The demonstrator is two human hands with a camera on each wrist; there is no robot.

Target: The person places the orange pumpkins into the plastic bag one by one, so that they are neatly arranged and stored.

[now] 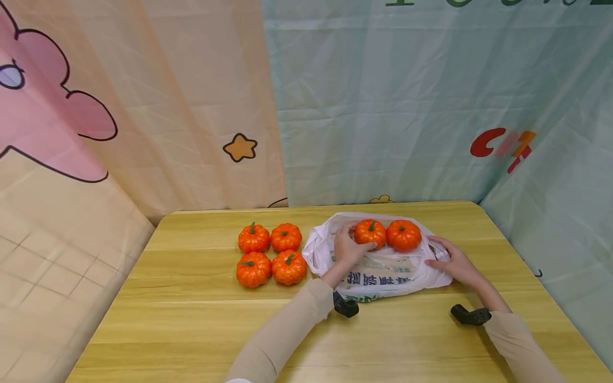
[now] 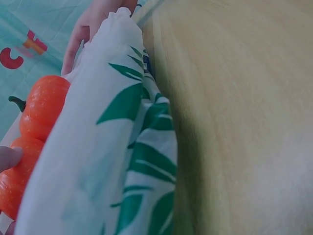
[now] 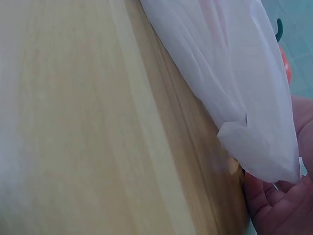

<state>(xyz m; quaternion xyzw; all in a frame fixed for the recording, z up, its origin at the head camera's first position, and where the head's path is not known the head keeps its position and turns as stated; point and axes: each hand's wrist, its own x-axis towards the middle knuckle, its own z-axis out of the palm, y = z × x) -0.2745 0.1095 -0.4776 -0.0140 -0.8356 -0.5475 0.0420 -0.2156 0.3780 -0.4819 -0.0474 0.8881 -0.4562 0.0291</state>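
Note:
In the head view a white plastic bag with blue and green print lies opened on the table, two small orange pumpkins inside its mouth. My left hand reaches into the bag and grips the left pumpkin, thumb across its front. The other pumpkin sits against it on the right. At the bag's right end, my right hand holds the rim between thumb and fingers. The right wrist view shows white plastic beside that hand; part of its grip is hidden.
Left of the bag, several more orange pumpkins with green stems stand grouped in two rows. The wooden table reaches back to printed curtains, which also hang along both sides.

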